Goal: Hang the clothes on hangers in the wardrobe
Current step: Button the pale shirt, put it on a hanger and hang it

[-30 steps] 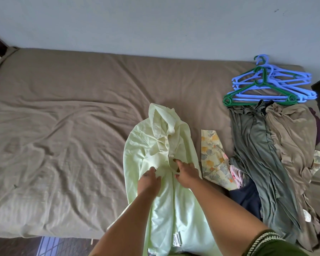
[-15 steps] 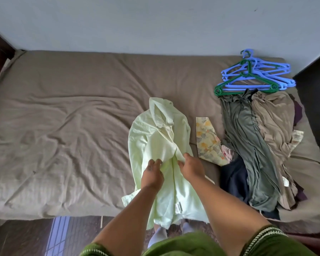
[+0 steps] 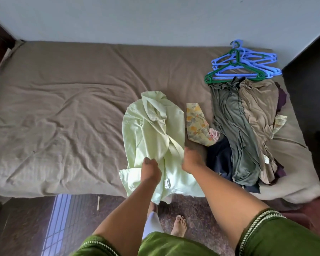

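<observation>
A pale green shirt (image 3: pixel 151 133) lies lengthwise on the bed, collar toward the wall, its hem hanging over the near edge. My left hand (image 3: pixel 151 169) grips the fabric of its front near the middle. My right hand (image 3: pixel 191 159) pinches the shirt's right front edge. A green hanger (image 3: pixel 235 70) lies on a stack of blue hangers (image 3: pixel 255 60) at the bed's far right. Below the hangers is a pile of clothes: an olive garment (image 3: pixel 235 130), a tan one (image 3: pixel 259 108), a dark blue one (image 3: pixel 219 159) and a floral piece (image 3: pixel 196 124).
The bed (image 3: pixel 63 108) has a wrinkled brown sheet and stands against a pale wall. A dark piece of furniture (image 3: pixel 308 74) stands at the right. My bare foot (image 3: pixel 178 226) is on the dark floor below the bed's edge.
The view has pulled back from the bed, and the shirt has been drawn toward the near edge. Both hands keep hold of its front and have spread a little apart.
</observation>
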Demonstrator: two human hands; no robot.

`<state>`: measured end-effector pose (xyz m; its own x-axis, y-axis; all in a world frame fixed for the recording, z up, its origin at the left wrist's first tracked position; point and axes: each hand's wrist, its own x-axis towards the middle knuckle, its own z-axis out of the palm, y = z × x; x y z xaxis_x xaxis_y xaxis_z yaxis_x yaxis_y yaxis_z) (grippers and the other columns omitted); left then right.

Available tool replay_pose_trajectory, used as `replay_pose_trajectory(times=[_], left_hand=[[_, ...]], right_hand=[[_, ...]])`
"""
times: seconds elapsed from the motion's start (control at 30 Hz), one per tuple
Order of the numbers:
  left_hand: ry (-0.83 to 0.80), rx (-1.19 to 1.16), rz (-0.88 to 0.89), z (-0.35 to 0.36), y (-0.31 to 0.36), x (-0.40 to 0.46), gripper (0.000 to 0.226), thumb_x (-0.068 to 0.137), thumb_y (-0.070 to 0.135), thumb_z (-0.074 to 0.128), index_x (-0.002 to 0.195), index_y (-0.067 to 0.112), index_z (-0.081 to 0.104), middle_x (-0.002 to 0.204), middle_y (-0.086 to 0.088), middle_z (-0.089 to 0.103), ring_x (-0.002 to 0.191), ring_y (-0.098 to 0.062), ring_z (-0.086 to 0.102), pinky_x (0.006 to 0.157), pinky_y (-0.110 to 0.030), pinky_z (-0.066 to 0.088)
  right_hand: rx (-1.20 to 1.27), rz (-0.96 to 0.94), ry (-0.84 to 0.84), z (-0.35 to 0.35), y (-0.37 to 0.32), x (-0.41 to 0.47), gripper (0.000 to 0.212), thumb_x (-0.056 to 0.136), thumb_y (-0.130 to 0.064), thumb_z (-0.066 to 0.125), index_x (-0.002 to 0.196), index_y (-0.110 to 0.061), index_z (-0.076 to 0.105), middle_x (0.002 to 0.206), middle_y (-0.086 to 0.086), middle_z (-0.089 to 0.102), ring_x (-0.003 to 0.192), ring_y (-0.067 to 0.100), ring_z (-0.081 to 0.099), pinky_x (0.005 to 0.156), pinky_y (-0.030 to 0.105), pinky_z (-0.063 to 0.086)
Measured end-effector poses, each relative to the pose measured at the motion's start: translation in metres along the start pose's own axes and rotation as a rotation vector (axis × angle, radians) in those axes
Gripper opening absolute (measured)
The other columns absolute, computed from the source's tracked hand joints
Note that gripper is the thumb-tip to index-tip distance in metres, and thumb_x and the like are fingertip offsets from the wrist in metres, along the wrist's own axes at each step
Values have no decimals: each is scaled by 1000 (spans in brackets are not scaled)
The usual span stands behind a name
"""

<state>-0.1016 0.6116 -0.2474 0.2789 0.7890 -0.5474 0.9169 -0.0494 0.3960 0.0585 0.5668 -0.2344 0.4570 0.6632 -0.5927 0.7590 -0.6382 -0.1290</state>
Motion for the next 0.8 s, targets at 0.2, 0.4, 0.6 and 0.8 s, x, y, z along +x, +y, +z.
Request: replay_pose_trajectory(times=[0.2,0.4,0.6,0.8], left_hand=[[225,-97,-24,1,5,-22,13,101,13,32,111,6,38,102,-15,61,91,-37,61,64,-37,36],[197,22,47,2,2,-38,26,84,-1,42,108,7,44,100,-15,63,90,-36,62,62,-33,37],[160,103,127,21,-3,-55,37,85,4,45,121,11,53,114,-12,58,102,-32,56,67,-30,35],[157,67,108,26,-7,-60,46,86,1,43,130,13,49,118,-11,57,110,-30,53,76,-36,42]], right_hand=[[-158,-133,265,-5,13,-28,23,89,-7,48,110,-10,57,102,10,68,99,30,62,78,35,46],[-36,-153,197,8,16,-34,30,92,-6,39,119,-7,52,115,14,54,109,31,49,84,37,42],[167,-37,204,20,19,-40,30,102,-28,34,123,-8,40,104,14,64,93,32,63,61,33,39],[202,31,81,27,31,-41,31,89,-43,61,86,-12,59,91,7,62,85,26,58,64,30,42]])
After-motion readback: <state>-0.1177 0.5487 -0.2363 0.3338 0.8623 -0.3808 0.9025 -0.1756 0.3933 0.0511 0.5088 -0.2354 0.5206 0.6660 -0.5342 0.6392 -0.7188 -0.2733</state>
